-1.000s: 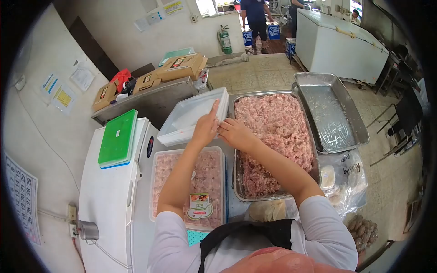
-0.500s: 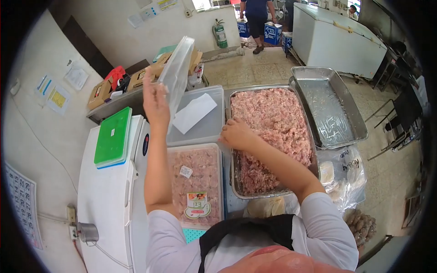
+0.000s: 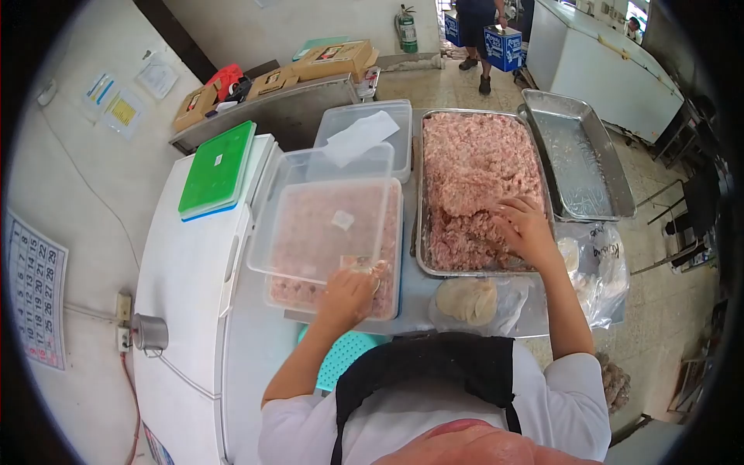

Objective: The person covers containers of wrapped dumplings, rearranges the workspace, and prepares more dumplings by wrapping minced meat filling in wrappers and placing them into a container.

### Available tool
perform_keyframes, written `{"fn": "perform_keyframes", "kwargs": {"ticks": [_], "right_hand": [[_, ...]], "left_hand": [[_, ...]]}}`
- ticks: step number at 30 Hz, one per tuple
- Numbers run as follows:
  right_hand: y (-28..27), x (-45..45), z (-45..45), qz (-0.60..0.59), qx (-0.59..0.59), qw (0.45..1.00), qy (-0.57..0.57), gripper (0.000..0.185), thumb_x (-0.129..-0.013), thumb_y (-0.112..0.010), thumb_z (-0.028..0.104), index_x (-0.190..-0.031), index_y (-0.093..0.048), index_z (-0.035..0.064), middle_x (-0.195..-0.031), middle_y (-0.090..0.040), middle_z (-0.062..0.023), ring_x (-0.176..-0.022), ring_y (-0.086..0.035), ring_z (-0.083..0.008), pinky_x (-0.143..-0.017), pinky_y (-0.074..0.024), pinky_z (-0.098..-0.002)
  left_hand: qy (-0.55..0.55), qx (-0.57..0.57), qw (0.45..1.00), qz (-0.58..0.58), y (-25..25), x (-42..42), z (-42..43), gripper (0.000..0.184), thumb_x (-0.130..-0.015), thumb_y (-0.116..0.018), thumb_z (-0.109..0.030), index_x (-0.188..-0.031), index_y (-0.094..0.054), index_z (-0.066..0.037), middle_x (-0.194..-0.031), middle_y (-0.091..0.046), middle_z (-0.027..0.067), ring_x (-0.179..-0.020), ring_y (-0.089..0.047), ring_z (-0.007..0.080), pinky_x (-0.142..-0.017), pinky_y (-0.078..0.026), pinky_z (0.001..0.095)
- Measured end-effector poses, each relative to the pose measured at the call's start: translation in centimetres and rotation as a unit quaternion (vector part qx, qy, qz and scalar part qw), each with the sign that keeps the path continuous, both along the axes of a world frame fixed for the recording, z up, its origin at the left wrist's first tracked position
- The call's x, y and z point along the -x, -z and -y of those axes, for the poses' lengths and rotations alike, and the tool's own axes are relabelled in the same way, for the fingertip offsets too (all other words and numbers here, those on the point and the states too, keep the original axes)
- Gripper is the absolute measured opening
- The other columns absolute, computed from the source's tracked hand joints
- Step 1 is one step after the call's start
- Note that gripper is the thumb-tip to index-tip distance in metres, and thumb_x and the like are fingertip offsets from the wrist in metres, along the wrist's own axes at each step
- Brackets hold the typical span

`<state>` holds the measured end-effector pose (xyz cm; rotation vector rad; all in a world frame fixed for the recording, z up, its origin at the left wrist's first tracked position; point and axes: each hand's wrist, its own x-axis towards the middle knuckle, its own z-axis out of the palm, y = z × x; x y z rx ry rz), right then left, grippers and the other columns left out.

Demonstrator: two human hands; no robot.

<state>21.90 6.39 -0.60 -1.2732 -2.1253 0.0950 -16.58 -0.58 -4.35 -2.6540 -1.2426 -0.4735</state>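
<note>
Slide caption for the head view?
Left hand holds clear plastic piece over a filled container; right hand at ground meat.

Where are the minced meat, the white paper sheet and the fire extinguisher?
Minced meat (image 3: 477,182): head view, near the middle of its top surface.
White paper sheet (image 3: 360,136): head view, middle of its exposed face.
Fire extinguisher (image 3: 407,32): head view, on its green body.

On the bench (image 3: 415,306) I see ground meat (image 3: 480,170) in a metal tray (image 3: 423,232); at its left stands one plastic box (image 3: 395,232), and at its right a second tray (image 3: 577,167).
</note>
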Motion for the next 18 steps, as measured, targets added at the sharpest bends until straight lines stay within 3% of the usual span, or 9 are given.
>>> {"fn": "perform_keyframes", "kwargs": {"ticks": [3, 11, 15, 18], "right_hand": [[1.0, -0.8, 3.0, -0.049, 0.027, 0.998, 0.037, 0.022, -0.082, -0.067, 0.016, -0.098, -0.069, 0.0018, -0.108, -0.065, -0.0151, -0.105, -0.056, -0.0346, -0.094, -0.0438, -0.0429], [4.0, -0.3, 8.2, -0.075, 0.028, 0.990, 0.113, 0.020, -0.086, -0.066, 0.016, -0.097, -0.069, 0.0006, -0.107, -0.065, -0.0165, -0.101, -0.058, -0.0354, -0.088, -0.0463, -0.0420], [4.2, -0.6, 10.5, -0.095, 0.064, 0.984, 0.137, 0.016, -0.087, -0.065, 0.011, -0.099, -0.069, 0.0017, -0.107, -0.065, -0.0131, -0.103, -0.058, -0.0301, -0.089, -0.0462, -0.0373], [4.2, -1.3, 12.0, -0.110, 0.079, 0.980, 0.147, 0.016, -0.088, -0.065, 0.012, -0.099, -0.070, 0.0023, -0.107, -0.065, -0.0125, -0.103, -0.058, -0.0290, -0.089, -0.0460, -0.0367]], "left_hand": [[0.000, 0.074, 0.992, 0.104, -1.9, -2.3, 3.1, 0.048, -0.081, -0.062, -0.010, -0.127, -0.054, 0.000, -0.078, -0.055, 0.0085, -0.074, -0.055, 0.0264, -0.071, -0.043, 0.0405], [0.003, 0.051, 0.992, 0.112, -0.8, -2.1, 5.6, 0.048, -0.081, -0.061, -0.010, -0.125, -0.053, 0.005, -0.084, -0.057, 0.0126, -0.080, -0.055, 0.0277, -0.072, -0.043, 0.0393], [-0.002, 0.096, 0.990, 0.101, -1.3, -2.0, 5.9, 0.052, -0.078, -0.063, -0.010, -0.126, -0.052, 0.005, -0.083, -0.056, 0.0118, -0.080, -0.054, 0.0276, -0.073, -0.044, 0.0395], [0.004, 0.060, 0.993, 0.098, -1.3, -2.2, 5.8, 0.054, -0.076, -0.062, -0.009, -0.128, -0.052, 0.005, -0.081, -0.056, 0.0103, -0.077, -0.054, 0.0264, -0.071, -0.044, 0.0387]]}}
